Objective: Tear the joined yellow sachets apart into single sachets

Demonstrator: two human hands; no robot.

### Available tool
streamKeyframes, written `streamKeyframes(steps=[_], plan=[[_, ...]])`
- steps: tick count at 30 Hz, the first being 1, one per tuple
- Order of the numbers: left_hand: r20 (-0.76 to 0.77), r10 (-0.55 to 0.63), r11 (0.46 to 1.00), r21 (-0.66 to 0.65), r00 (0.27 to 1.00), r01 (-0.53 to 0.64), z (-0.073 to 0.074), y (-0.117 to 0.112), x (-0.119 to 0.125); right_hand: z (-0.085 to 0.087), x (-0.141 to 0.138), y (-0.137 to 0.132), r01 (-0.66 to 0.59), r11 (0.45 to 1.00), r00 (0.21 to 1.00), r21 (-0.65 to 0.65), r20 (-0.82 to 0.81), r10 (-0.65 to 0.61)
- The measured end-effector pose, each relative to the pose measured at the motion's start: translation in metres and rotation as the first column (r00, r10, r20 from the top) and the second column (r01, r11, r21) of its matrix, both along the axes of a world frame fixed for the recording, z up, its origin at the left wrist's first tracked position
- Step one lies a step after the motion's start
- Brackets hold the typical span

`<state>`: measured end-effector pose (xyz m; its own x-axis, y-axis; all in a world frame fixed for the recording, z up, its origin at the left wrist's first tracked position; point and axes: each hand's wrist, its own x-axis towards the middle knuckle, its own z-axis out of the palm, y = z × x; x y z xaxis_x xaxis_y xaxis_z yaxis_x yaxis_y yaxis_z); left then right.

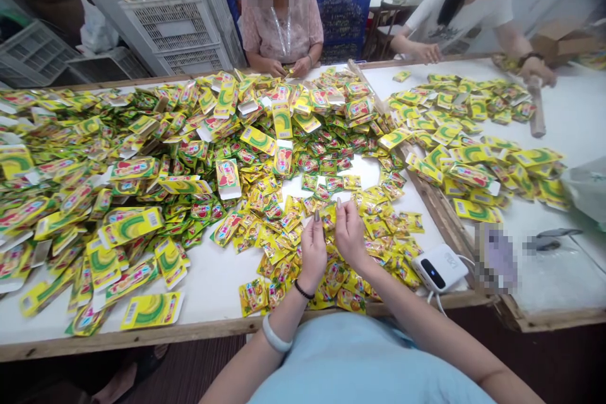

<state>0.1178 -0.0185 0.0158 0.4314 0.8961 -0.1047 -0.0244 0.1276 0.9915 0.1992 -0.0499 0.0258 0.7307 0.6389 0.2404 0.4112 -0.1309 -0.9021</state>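
A small yellow sachet (328,214) is at the fingertips of both hands, left of the white power bank (440,270) and farther from the near table edge than it. The left hand (312,246) and right hand (349,231) each have thumb and fingers drawn into a pinch; I cannot tell which grips the sachet, since fingers cover part of it. It should be very light and soft, its glossy film probably slippery, so a fingertip hold on a flat end suits it better than squeezing the middle. Loose yellow sachets (284,265) spread left of the power bank. Farther left of it lie printed cartons (132,227), likely stiff but crushable card, best taken lightly by their long sides. A wooden strip (434,208) runs past the power bank's right side; well beyond it are two co-workers (299,22).
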Motion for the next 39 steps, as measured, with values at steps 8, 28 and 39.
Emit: streamKeyframes(steps=[8, 28, 39], plan=[[0.091, 0.091, 0.996, 0.005, 0.992, -0.092, 0.0, -0.003, 0.007, -0.001, -0.012, 0.003, -0.055, 0.998, 0.991, 0.042, -0.122, 0.06], [-0.689, 0.546, 0.757, 0.65, 0.476, 0.073, 0.023, 0.194, -0.1, -0.016, 0.043, -0.038, -0.4, 0.771, 0.77, -0.496, 0.274, 0.576], [-0.396, -0.279, 0.778, 0.44, 0.875, 0.448, 0.078, 0.088, -0.082, 0.041, 0.022, -0.005, -0.715, 0.658, 0.535, 0.239, -0.419, 0.734]])
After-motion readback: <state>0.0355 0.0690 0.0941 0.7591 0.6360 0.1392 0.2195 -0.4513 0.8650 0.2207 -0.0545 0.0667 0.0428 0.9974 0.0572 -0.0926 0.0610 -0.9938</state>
